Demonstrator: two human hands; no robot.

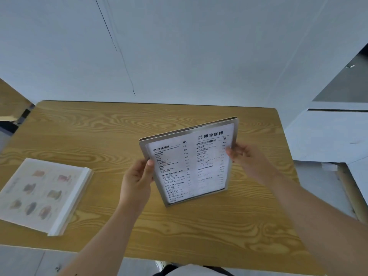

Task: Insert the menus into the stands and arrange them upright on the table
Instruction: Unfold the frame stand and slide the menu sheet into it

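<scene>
Holding the framed menu stand upright over mid-table, you pinch its side edges: left hand, right hand. Looks stiff, light, probably slick; keep grips mid-edge. Second stand lies flat, left.

Your forearms bare, no sleeves in view. Your left hand and right hand: no gloves, rings or watch visible. Light garment at your lap, dark strip beside it, bottom edge.
</scene>
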